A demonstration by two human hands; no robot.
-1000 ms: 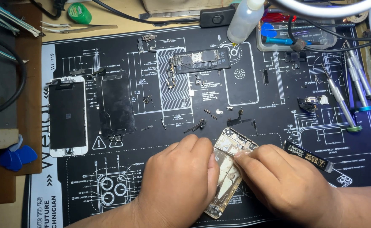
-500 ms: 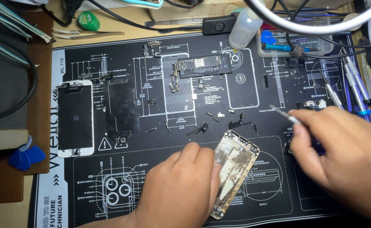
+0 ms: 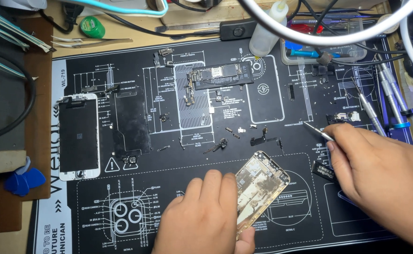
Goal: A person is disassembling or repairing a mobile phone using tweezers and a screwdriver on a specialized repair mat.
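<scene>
At the left edge of the worktop, a blue pry pick (image 3: 24, 179) on brown board, just off the black repair mat (image 3: 169, 188) with its white line drawings. On the mat's left side, a white-framed phone screen (image 3: 78, 136) lying face up, and just beside it a dark metal shield plate (image 3: 131, 123). Near the mat's front edge, left hand (image 3: 206, 214) — palm down, fingers curled over the near end of the gold phone housing (image 3: 259, 188), thumb tucked under its lower corner, pinning the gutted shell flat at a slant. Toward the mat's far edge, a long logic board (image 3: 221, 74) laid across the printed outline, small screws and brackets scattered between it and the housing. Past the far edge, a clear squeeze bottle (image 3: 267, 29). At the mat's right side, right hand (image 3: 380, 174) closed in a pinch on thin metal tweezers (image 3: 317, 130), tips pointing left — clear of the housing, over bare mat. Near the right edge, two screwdrivers (image 3: 380, 101) lying lengthwise, grey with blue collars.
</scene>
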